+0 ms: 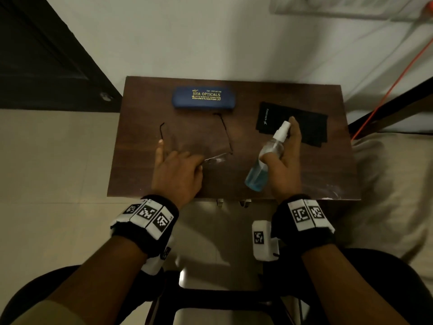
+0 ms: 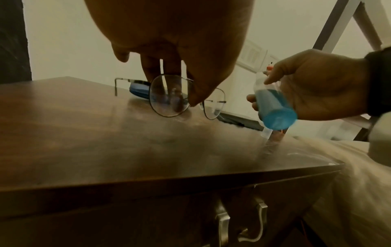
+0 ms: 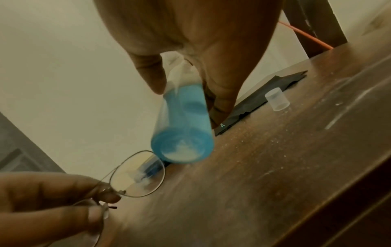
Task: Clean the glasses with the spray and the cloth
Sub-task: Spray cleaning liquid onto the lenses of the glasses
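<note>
Thin-rimmed glasses (image 1: 216,157) are held just over the dark wooden table (image 1: 140,179), temples open and pointing away from me. My left hand (image 1: 185,165) pinches them at the bridge, which the left wrist view shows beside the lenses (image 2: 169,97). My right hand (image 1: 287,151) grips a clear spray bottle (image 1: 264,160) with blue liquid, tilted, its white nozzle up by my forefinger. In the right wrist view the bottle (image 3: 184,125) hangs just above one lens (image 3: 137,173). The black cloth (image 1: 304,123) lies flat behind the right hand.
A blue glasses case (image 1: 203,98) lies at the table's back edge. The bottle's clear cap (image 3: 277,99) stands beside the cloth. Drawer handles (image 1: 244,202) sit below the front edge. A bed (image 1: 386,184) is at right, an orange cable (image 1: 393,85) behind it, a dark door (image 1: 46,55) at left.
</note>
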Tool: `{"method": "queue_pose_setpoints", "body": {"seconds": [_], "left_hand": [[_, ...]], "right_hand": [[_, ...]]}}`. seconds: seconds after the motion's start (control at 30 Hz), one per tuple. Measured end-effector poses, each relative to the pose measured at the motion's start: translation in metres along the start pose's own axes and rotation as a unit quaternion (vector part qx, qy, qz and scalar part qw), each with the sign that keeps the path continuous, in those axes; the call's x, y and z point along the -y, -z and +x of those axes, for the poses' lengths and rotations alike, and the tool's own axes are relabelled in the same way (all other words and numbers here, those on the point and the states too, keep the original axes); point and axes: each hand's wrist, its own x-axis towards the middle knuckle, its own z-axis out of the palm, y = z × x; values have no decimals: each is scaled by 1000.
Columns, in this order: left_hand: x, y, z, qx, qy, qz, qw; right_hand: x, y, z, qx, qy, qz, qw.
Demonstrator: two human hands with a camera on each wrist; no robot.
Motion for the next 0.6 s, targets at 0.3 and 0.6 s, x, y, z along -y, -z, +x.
{"method": "queue_pose_setpoints", "body": {"seconds": [0.3, 0.6], "left_hand": [[-12, 52, -24, -22, 47, -181, 982], [-11, 70, -45, 60, 35, -392, 917]], "right_hand": [[23, 7, -57, 29, 40, 17, 999], [40, 6, -85, 98, 22, 55, 993]]}}
